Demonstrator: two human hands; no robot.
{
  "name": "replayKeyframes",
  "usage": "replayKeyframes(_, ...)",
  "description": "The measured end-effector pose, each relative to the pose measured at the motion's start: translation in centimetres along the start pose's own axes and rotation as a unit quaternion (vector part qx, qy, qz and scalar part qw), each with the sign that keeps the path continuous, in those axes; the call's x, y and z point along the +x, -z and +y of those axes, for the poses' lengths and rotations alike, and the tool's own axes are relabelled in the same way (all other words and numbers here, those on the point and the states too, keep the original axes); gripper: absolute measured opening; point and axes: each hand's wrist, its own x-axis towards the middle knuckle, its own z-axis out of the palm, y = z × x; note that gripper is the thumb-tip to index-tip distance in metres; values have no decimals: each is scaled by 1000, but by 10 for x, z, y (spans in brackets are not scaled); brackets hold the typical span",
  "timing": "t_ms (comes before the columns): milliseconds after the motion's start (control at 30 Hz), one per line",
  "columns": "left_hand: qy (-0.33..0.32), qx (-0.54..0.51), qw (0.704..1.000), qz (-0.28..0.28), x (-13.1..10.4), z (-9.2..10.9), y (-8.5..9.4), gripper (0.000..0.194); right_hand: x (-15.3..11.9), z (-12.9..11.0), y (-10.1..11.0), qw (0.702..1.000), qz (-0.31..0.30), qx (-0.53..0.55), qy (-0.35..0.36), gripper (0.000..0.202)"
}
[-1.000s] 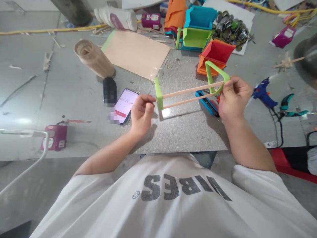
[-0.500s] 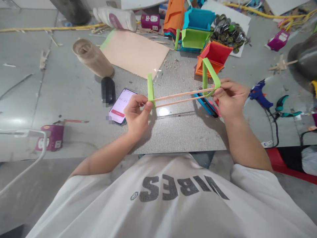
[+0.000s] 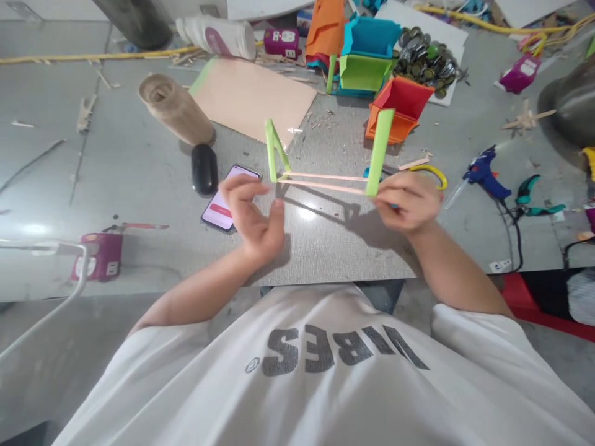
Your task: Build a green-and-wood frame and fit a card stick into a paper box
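The right hand (image 3: 409, 201) pinches the light, fragile frame (image 3: 325, 179) by its right green end, best held there, while the left hand (image 3: 255, 214) hovers open.

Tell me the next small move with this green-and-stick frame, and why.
Probably close the left hand back onto the left green paper strip. Only the right hand grips the frame, at the right green strip, while the left hand's fingers sit open just beside the wooden sticks, leaving that end unsupported above the table.
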Motion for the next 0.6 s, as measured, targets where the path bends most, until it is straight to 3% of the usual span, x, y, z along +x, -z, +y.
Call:
replayKeyframes(67,-54,22,993,-105,-2,10,1,26,-5,-8,-11,996,-78,-6,50,28)
replayKeyframes(167,-69,70,962,-256,-2,17,1,28,-4,-18,-23,974,-200,-7,103,31)
replayKeyframes(300,-79,55,909,-407,1,4,-4,20,4,-24,-28,946,-273,-7,174,36)
replayKeyframes(433,-85,19,872,-481,3,-12,-12,19,5,-26,-27,929,-329,-76,153,43)
replayKeyframes(600,-46,23,852,-520,4,-15,-18,10,1,-20,-25,914,-374,-119,103,45)
